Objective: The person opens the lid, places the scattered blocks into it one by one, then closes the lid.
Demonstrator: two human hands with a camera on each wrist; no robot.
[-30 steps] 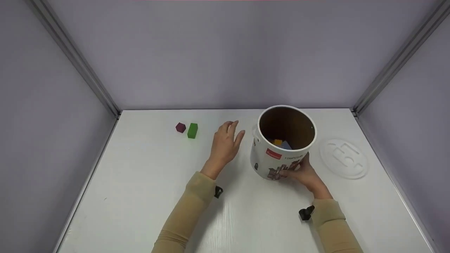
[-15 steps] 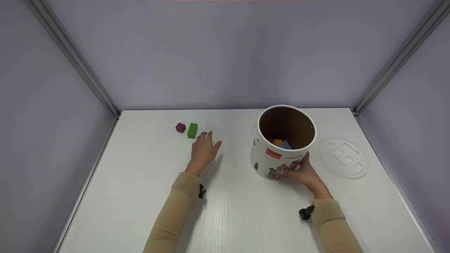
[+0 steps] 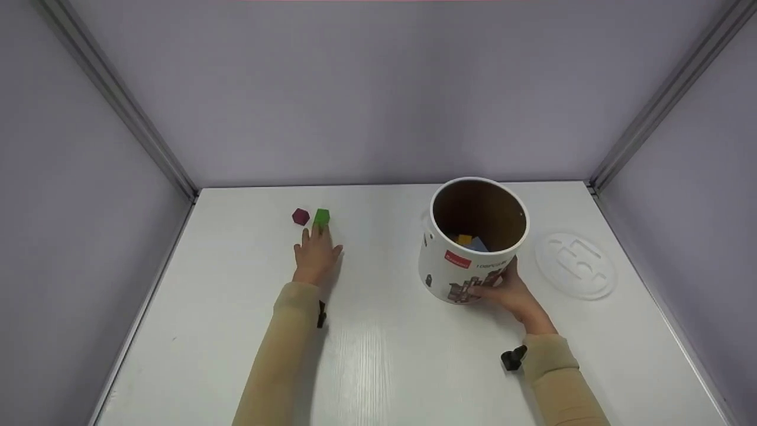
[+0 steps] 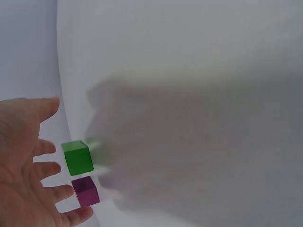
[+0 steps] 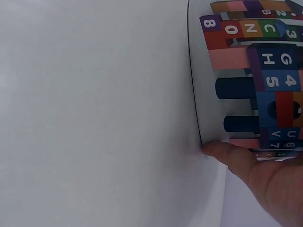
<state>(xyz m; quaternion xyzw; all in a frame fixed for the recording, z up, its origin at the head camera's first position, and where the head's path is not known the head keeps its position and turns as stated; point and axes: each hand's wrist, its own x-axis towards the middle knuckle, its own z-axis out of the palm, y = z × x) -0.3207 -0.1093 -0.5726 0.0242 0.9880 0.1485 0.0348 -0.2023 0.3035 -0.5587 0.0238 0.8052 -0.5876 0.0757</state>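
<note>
Spread fingers mark my left hand, which hovers over the near side of a green block and partly hides it in the head view. Just left of that lies a dark purple block. In the left wrist view both the green block and the purple block sit beyond the outstretched fingers, with nothing held. My right hand grips the lower right side of a white printed bucket, thumb in front. The bucket stands tilted toward me, with a yellow block and a bluish block inside.
A translucent round lid lies on the white table to the right of the bucket. Grey walls enclose the table at the back and both sides. A small black camera is fixed at the right wrist.
My left hand has moved left and forward, away from the bucket's side to the green block. My right hand and the bucket have stayed in place.
</note>
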